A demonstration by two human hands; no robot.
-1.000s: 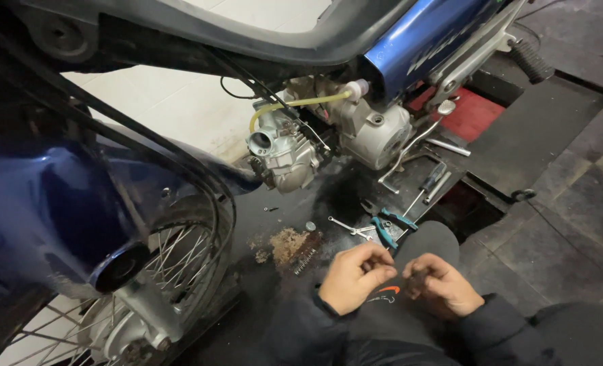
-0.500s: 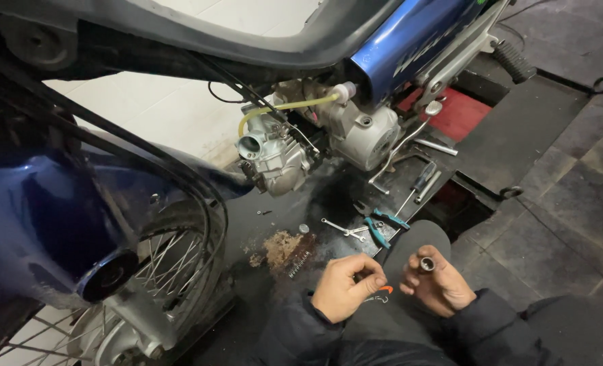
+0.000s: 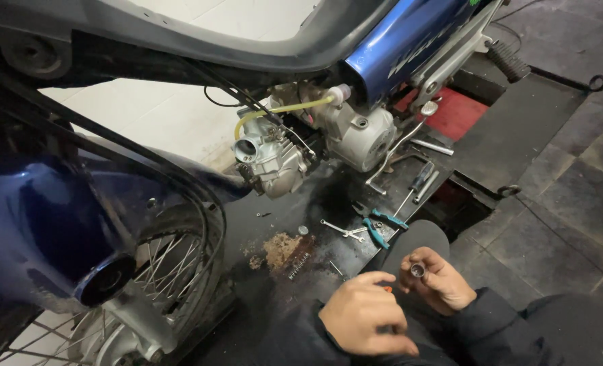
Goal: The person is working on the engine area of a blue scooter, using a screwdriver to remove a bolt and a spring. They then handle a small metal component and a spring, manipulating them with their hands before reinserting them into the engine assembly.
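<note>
My right hand (image 3: 438,281) holds a small round metal part (image 3: 417,271) between thumb and fingers, its open end facing up. My left hand (image 3: 364,320) is closed around a tool with an orange handle tip (image 3: 386,289); most of the tool is hidden in the fist. Both hands rest over my raised knee (image 3: 415,238) at the bottom centre. In front of them stands a blue motorcycle, with its silver carburetor (image 3: 269,154) hanging loose beside the engine (image 3: 361,132) on a yellow fuel hose (image 3: 284,108).
Teal-handled pliers (image 3: 379,226), a wrench (image 3: 342,230), a screwdriver (image 3: 417,184) and a spring (image 3: 299,266) lie on the dark oily lift platform (image 3: 518,129). A patch of sawdust (image 3: 280,249) is nearby. The spoked wheel (image 3: 172,271) fills the lower left.
My hands have drawn apart slightly and the right one has turned the small metal part up into view. The camera view has shifted a little to the left.
</note>
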